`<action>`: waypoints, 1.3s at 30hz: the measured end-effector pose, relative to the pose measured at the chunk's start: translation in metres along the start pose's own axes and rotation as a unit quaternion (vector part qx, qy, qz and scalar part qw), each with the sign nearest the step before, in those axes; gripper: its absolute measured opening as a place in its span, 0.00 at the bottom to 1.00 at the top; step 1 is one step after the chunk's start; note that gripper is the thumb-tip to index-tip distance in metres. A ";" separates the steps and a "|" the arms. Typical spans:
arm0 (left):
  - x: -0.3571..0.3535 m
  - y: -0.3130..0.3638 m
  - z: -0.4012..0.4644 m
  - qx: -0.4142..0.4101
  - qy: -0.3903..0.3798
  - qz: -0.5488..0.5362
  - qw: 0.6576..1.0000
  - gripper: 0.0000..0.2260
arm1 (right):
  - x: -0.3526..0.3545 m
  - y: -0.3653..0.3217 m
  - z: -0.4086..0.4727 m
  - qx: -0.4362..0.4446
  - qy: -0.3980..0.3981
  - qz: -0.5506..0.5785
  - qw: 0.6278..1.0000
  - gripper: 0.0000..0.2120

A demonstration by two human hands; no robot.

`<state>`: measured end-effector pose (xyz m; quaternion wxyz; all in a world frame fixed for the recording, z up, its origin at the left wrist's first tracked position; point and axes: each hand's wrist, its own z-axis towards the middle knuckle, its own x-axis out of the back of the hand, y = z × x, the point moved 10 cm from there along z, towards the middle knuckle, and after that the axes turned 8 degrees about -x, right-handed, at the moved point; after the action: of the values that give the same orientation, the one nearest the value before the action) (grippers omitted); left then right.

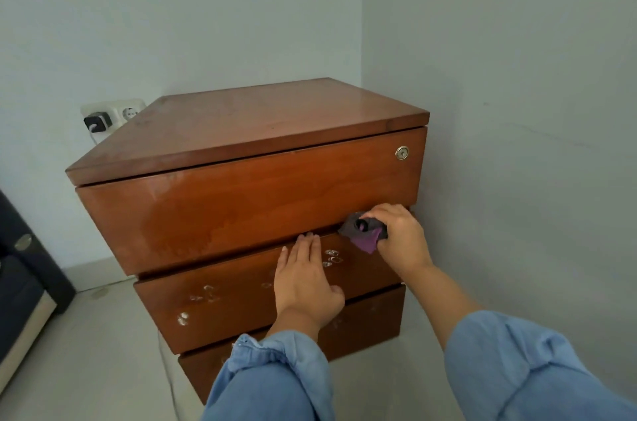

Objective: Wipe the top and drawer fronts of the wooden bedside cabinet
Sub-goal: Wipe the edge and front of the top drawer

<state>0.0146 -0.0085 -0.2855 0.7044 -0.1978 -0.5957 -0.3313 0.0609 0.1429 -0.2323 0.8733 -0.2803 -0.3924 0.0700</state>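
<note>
- Hands first: your right hand has its fingers curled round a bunched grey and purple cloth, pressing it against the right end of the seam between the top drawer front and the middle drawer front.
- Your left hand lies flat, fingers straight and together, on the middle drawer front, its fingertips reaching up to the gap under the top drawer. It holds nothing; I judge it is bracing the cabinet.
- Cloth and left hand are near each other but apart, the cloth up and to the right of your left fingertips.
- Progress, as a judgement: the top drawer front shows a broad patch with an irregular edge, which looks like a damp wiped area, so that front seems largely done. The cabinet top looks smooth, but whether you have wiped it cannot be told.
- Whitish marks sit on the middle drawer front, both left of and just right of your left hand, so that front appears still to need wiping.
- Bottom drawer front is mostly hidden behind your blue sleeves; it likely remains to do.
</note>
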 end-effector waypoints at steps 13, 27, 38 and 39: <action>-0.004 0.030 0.016 -0.025 0.040 0.006 0.999 0.38 | 0.095 0.040 0.055 -0.094 0.200 0.125 0.967 0.21; -0.003 0.026 0.013 -0.041 -0.006 0.037 0.998 0.38 | 0.027 0.066 0.023 -0.148 0.062 0.055 0.985 0.17; 0.010 -0.045 -0.021 0.012 -0.022 0.103 0.994 0.36 | 0.054 -0.116 0.042 0.137 0.102 0.063 0.983 0.19; 0.009 -0.048 -0.022 0.013 -0.023 0.100 0.995 0.36 | 0.051 -0.121 0.044 0.145 0.106 0.058 0.982 0.20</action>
<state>-0.0029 -0.0588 -0.2865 0.7226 -0.2551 -0.5930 -0.2470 0.0524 0.0788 -0.1103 0.9356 -0.1786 -0.2665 0.1471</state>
